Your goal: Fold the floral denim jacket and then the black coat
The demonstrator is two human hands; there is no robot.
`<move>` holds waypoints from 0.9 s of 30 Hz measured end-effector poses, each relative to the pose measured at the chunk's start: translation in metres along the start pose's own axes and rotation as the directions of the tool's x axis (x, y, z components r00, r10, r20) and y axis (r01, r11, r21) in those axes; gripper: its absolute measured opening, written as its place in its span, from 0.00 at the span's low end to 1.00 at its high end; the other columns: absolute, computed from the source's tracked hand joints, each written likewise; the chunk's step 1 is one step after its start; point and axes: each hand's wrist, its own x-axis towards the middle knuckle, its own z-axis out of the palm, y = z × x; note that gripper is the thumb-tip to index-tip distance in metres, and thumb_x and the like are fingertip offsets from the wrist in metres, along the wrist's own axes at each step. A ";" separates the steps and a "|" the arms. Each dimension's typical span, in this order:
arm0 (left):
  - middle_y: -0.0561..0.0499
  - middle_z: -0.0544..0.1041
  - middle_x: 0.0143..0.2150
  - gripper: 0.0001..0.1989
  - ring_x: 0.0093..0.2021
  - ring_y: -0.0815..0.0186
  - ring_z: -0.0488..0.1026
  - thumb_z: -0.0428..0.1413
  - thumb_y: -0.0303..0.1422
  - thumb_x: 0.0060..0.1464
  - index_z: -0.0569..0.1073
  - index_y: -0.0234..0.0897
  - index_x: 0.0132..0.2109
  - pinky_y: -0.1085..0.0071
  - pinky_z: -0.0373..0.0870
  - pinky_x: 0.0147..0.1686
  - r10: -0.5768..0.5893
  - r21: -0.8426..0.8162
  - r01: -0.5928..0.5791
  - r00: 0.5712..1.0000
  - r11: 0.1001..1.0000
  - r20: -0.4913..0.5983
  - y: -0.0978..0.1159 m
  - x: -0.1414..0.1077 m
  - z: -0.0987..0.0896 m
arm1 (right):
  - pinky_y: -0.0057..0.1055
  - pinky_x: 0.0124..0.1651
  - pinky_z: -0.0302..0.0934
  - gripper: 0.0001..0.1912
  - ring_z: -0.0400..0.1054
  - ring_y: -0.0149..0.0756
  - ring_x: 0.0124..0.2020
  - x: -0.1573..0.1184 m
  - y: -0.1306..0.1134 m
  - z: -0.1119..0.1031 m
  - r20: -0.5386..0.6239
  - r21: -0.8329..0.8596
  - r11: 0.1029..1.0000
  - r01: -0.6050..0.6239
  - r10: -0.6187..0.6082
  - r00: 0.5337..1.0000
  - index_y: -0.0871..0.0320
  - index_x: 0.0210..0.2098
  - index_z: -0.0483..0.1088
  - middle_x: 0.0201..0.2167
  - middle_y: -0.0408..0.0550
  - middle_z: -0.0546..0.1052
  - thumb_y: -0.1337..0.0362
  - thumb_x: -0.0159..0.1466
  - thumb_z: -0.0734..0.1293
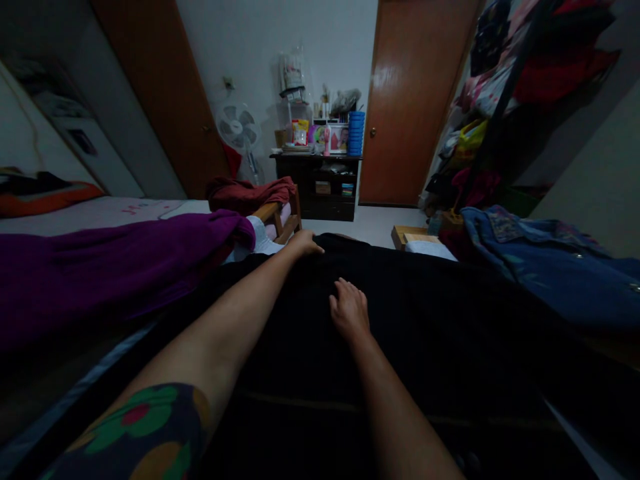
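A large black cloth (430,320) lies spread out in front of me. My left hand (305,245) is at its far edge, fingers wrapped over the fabric there. Nearer to me and to the right, my right hand (350,308) rests on the cloth's surface, palm down with the fingers apart and nothing in them. A purple cloth (115,260) lies to the left of the black one, and a blue denim garment (555,260) lies to the right.
A wooden chair (290,227) with a reddish cloth (250,195) stands beyond my left hand. Further back are a fan (239,127), a dark cabinet (320,163) and a brown door (413,100). Clothes (555,73) hang at the right.
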 end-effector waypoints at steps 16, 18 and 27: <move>0.36 0.74 0.45 0.26 0.42 0.52 0.74 0.49 0.28 0.58 0.61 0.32 0.63 0.60 0.66 0.37 0.517 0.428 -0.553 0.830 0.715 0.208 0.075 -0.208 0.059 | 0.27 0.30 0.60 0.18 0.65 0.31 0.27 0.031 0.039 -0.003 -0.122 0.951 0.286 -0.116 0.693 0.710 0.58 0.33 0.66 0.24 0.38 0.70 0.61 0.44 0.70; 0.39 0.74 0.45 0.22 0.40 0.53 0.74 0.51 0.29 0.57 0.65 0.33 0.59 0.60 0.67 0.36 0.500 0.369 -0.541 0.840 0.755 0.210 0.073 -0.209 0.053 | 0.26 0.27 0.57 0.13 0.62 0.29 0.24 0.031 0.040 -0.002 -0.131 0.949 0.294 -0.114 0.695 0.707 0.58 0.30 0.66 0.22 0.36 0.68 0.64 0.44 0.68; 0.41 0.66 0.53 0.19 0.54 0.59 0.66 0.57 0.27 0.50 0.64 0.34 0.50 0.65 0.65 0.51 -0.209 -0.536 0.081 0.961 0.840 -0.182 0.063 -0.139 0.028 | 0.25 0.23 0.54 0.06 0.57 0.28 0.21 0.030 0.034 -0.010 -0.119 0.951 0.276 -0.141 0.744 0.657 0.56 0.23 0.63 0.18 0.35 0.62 0.68 0.44 0.60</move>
